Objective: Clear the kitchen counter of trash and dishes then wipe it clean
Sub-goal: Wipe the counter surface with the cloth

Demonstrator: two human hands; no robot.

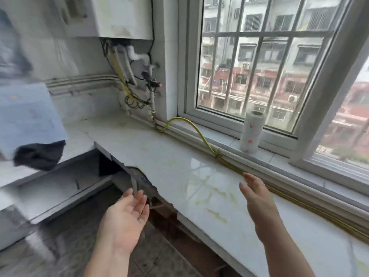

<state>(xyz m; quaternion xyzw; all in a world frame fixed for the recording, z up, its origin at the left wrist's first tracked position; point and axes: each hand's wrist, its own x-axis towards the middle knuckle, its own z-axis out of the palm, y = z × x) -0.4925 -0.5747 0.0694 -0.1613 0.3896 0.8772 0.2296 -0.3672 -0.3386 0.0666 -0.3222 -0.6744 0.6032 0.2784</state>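
Where the pale stone counter (pixel 175 156) runs beneath the window (pixel 257 62), its surface bears yellowish stains (pixel 216 213), most of them between the two hands. The right hand (pixel 259 200) is held above the counter near its back edge, fingers straight and together, holding nothing; its fingertips lie close to the yellow hose (pixel 192 127) that runs along the rear of the counter. The left hand (pixel 124 222) is off the counter's broken front edge, above the tiled floor (pixel 83 236), palm upward, fingers relaxed and spread, also holding nothing. A roll of paper towel (pixel 252 131) stands upright on the window sill (pixel 217 135), well apart from both hands. In the far corner, pipes and the hose rise to a wall-mounted water heater (pixel 119 15). At the left edge, a blurred blue sheet (pixel 26 116) and a dark cloth (pixel 40 154) cannot be identified further.
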